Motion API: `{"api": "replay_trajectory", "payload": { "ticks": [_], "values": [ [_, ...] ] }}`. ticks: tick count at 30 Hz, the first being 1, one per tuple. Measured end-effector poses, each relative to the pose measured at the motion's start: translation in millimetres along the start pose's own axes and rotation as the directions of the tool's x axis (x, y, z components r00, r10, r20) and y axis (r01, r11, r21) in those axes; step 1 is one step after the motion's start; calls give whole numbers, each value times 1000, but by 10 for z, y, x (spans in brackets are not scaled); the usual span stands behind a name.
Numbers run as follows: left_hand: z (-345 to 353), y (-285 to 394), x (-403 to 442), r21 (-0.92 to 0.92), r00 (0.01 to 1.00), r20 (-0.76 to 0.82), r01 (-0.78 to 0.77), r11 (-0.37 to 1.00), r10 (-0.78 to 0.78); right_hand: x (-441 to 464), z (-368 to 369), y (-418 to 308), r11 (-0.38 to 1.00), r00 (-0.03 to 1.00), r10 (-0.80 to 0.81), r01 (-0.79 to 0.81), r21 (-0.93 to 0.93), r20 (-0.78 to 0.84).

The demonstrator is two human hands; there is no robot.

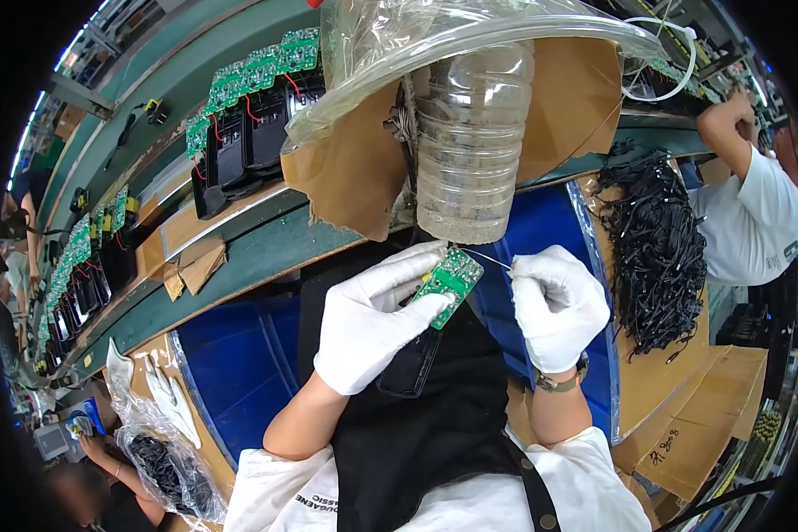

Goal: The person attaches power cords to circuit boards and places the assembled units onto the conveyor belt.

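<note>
My left hand [377, 310], in a white glove, is closed around a green circuit board [449, 285], holding it tilted with the thumb on its face. Below that hand a black plastic housing [410, 371] shows against the black apron; how it is attached is hidden. My right hand [559, 306], also gloved in white, is closed in a pinch. From its fingertips a thin, pale, wire-like piece [486, 258] runs left to the board's upper edge. I cannot tell whether it touches the board. Just above the board hangs a clear ribbed plastic bottle [470, 146].
Clear plastic sheeting and cardboard [346, 177] surround the bottle. Green boards [248, 75] with black housings line the bench at left. Black cables [652, 257] are heaped at right, near a co-worker's arm [727, 133]. Blue bins [239, 377] stand either side of me; gloves [170, 403] lie at lower left.
</note>
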State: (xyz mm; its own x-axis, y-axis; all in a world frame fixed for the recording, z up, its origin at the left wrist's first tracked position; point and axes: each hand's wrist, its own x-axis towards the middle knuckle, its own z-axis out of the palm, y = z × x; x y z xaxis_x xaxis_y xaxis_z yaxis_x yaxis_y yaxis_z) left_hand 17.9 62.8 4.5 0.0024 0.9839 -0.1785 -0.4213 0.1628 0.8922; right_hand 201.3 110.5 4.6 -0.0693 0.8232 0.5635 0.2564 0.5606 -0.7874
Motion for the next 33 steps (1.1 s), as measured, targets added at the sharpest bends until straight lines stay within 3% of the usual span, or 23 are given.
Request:
{"api": "replay_trajectory", "payload": {
  "ticks": [13,20,23,25,33],
  "values": [
    [2,-47,12,67,990,-40,-129,989,132,14,24,-15,1000,1000,18,-18,-23,2],
    [17,4,13,88,992,-29,-118,989,121,0,36,4,998,998,54,-54,-10,10],
    [-6,15,17,23,998,-23,-60,998,61,-3,40,-3,996,996,90,-90,6,14],
    [-12,48,15,-112,996,2,84,990,-85,-1,42,7,999,999,46,-46,5,12],
    [-32,98,16,-84,984,29,178,981,-176,0,27,-15,1000,1000,5,-5,-24,26]
  ]
}}
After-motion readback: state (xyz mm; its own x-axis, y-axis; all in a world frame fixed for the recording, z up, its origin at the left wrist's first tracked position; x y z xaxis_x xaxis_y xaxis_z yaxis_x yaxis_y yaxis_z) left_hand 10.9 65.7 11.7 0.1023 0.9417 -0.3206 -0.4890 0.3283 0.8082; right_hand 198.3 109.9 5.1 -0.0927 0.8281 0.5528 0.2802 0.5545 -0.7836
